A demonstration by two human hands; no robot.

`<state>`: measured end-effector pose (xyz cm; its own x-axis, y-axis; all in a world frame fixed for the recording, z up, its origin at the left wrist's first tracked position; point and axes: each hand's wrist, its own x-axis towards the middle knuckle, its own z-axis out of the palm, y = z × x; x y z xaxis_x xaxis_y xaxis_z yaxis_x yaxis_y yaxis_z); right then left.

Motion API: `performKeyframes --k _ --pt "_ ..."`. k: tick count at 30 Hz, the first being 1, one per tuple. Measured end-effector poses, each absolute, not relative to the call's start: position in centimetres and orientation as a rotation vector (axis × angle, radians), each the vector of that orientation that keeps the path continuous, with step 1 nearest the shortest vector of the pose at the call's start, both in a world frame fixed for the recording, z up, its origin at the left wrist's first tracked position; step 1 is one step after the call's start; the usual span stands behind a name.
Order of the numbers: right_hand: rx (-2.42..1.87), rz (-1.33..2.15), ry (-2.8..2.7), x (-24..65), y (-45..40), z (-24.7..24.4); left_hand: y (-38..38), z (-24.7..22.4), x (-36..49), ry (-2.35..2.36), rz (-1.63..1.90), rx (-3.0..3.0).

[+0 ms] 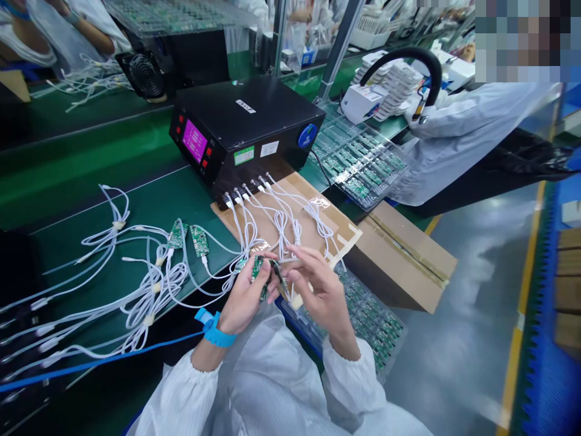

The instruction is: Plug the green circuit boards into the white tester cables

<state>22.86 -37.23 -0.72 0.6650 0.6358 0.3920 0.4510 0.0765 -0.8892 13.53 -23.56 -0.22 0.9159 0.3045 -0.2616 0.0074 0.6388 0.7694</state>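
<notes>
In the head view my left hand, with a blue wrist strap, is closed on a green circuit board between thumb and fingers. A second board, tilted nearly edge-on, stands between my two hands. My right hand is just right of it, fingers bent around the end of a white cable; the fingertips partly hide the plug. Two more green boards, one and another, lie on the green mat to the left, with white cables at them.
A black tester with a lit purple screen stands ahead, several white cables running from it over a cardboard sheet. Bundled cables spread leftward. Trays of boards lie at right and below, near a carton. A co-worker's sleeve is at right.
</notes>
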Motion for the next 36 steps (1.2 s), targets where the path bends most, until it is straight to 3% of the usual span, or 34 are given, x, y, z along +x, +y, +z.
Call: performKeyframes --k 13,22,27,36 --pt "-1.919 -0.180 -1.002 19.2 -40.6 -5.8 -22.8 -0.2 12.7 0.487 0.099 1.020" --pt "-1.963 -0.344 -1.087 22.8 -42.6 -3.5 -20.8 0.0 11.4 0.554 0.262 0.939" --pt "-1.992 -0.305 -1.201 23.8 -42.8 -2.5 -20.6 1.9 10.5 0.508 0.342 0.872" --pt "-2.062 -0.178 -1.378 22.4 -42.8 -5.5 -21.2 1.8 11.2 0.497 0.434 1.246"
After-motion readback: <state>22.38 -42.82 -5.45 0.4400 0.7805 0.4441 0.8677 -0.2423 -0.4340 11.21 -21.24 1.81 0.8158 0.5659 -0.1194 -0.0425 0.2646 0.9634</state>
